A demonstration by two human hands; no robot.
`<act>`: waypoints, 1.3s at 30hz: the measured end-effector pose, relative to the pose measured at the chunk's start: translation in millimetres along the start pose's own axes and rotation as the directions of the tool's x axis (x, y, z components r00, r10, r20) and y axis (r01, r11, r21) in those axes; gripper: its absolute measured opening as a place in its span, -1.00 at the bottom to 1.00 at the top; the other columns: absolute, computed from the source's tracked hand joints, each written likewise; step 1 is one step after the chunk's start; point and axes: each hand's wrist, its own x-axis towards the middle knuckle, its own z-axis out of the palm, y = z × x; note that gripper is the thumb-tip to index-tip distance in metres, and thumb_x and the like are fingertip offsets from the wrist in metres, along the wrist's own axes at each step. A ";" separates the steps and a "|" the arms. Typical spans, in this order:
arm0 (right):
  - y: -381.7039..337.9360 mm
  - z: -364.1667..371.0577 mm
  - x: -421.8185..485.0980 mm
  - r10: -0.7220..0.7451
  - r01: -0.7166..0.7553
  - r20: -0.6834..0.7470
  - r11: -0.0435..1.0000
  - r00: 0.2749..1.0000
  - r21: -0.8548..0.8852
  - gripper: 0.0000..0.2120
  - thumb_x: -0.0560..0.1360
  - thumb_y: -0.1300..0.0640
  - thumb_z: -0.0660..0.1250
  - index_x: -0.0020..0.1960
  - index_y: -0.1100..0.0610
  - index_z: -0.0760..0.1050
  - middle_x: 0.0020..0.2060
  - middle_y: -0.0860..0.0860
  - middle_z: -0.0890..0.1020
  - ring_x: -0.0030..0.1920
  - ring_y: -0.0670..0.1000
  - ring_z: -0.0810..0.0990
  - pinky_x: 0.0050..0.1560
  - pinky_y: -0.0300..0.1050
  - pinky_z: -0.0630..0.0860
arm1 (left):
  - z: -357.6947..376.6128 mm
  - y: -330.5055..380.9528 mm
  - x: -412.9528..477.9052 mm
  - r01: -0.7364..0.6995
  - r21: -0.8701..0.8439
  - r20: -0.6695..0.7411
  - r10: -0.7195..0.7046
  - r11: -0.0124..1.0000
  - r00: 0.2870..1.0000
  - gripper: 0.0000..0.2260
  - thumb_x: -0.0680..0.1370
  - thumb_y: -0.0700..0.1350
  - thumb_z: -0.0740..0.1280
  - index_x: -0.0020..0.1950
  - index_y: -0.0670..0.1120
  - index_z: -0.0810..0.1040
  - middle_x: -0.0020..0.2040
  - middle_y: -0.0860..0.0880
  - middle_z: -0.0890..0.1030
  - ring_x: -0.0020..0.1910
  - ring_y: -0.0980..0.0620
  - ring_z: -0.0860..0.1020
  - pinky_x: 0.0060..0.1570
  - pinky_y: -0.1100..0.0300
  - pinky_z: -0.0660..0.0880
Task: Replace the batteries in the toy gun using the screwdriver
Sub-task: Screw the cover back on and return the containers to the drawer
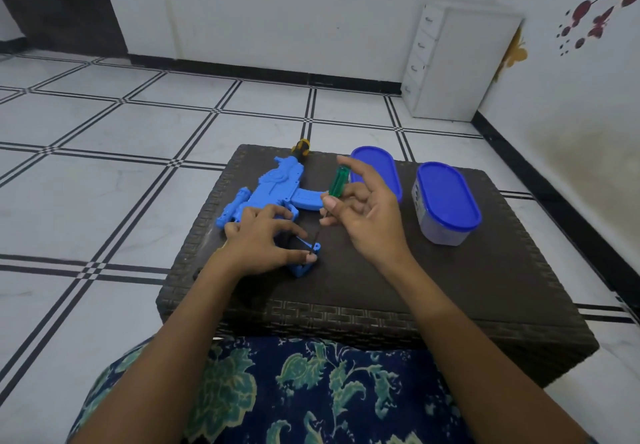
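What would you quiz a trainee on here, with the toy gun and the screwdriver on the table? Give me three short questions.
1. True or false: the right hand holds the green screwdriver.
2. How many blue-lidded tubs stand on the table? A one, B two, C three.
3. Which hand holds the gun steady?
Key: 1 true. 2 B. 3 the left hand.
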 end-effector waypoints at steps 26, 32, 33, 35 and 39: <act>3.0 0.2 -1.1 -0.093 0.099 0.046 0.983 0.995 -0.157 -0.66 0.57 0.27 0.33 0.32 0.09 0.47 -0.07 0.08 0.59 -0.16 -0.03 0.65 -0.23 -0.19 0.63 | -5.9 2.8 -3.6 -0.003 -0.073 0.030 0.005 0.997 1.000 -0.77 0.25 0.32 0.47 -0.14 0.41 0.54 0.26 0.27 0.34 0.31 0.10 0.16 0.34 -0.07 0.11; 4.3 -0.1 -2.9 -0.117 0.119 0.022 0.984 0.993 -0.133 -0.71 0.54 0.27 0.37 0.25 0.15 0.48 -0.03 0.16 0.62 -0.05 0.00 0.66 -0.22 -0.14 0.65 | -5.5 2.5 -2.9 0.007 -0.069 0.027 -0.005 0.998 1.000 -0.74 0.25 0.32 0.47 -0.10 0.39 0.57 0.27 0.26 0.34 0.32 0.11 0.16 0.32 -0.04 0.09; 3.8 0.0 -3.1 -0.110 0.113 0.029 0.986 0.993 -0.122 -0.69 0.55 0.29 0.35 0.27 0.14 0.47 0.01 0.17 0.63 -0.02 0.01 0.66 -0.21 -0.15 0.65 | -5.5 2.7 -3.0 0.008 -0.070 0.026 -0.006 0.997 1.000 -0.74 0.25 0.32 0.47 -0.10 0.39 0.57 0.27 0.26 0.34 0.32 0.11 0.16 0.31 -0.03 0.08; 2.2 0.5 -2.9 -0.107 0.111 0.039 0.989 0.993 -0.100 -0.65 0.56 0.31 0.33 0.30 0.09 0.45 0.03 0.16 0.62 -0.08 -0.01 0.66 -0.22 -0.20 0.63 | -5.6 2.4 -2.8 0.009 -0.082 0.031 -0.007 0.997 0.999 -0.75 0.24 0.32 0.48 -0.13 0.40 0.56 0.26 0.27 0.34 0.31 0.12 0.16 0.31 -0.02 0.08; 0.7 1.5 -2.7 -0.159 0.161 0.027 0.973 0.987 -0.163 -0.65 0.51 0.26 0.41 0.27 0.06 0.50 -0.18 0.05 0.55 -0.23 0.07 0.62 -0.27 -0.09 0.66 | -5.2 1.4 -2.2 0.006 -0.098 0.033 -0.002 0.995 0.999 -0.76 0.23 0.33 0.47 -0.15 0.40 0.56 0.25 0.27 0.34 0.29 0.12 0.17 0.34 -0.05 0.09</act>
